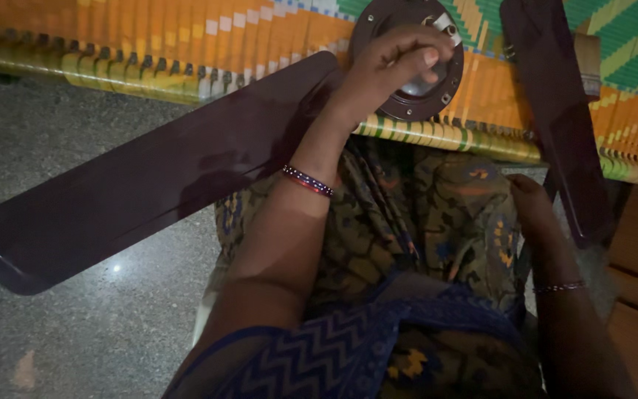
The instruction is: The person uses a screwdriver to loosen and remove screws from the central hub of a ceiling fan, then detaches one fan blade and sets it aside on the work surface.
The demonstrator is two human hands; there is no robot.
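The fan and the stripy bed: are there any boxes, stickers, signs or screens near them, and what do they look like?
None show: no packages, labels, signs or screens.
Ceiling fan hub: round, dark brown, on the woven cot, under the left hand.
Fan blade: long, dark brown, over the floor.
Right hand: at the second blade.

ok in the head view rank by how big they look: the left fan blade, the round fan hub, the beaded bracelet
1. Left fan blade, the largest by far, though it runs closer to the camera.
2. Round fan hub, partly hidden under the left hand.
3. Beaded bracelet, the smallest.
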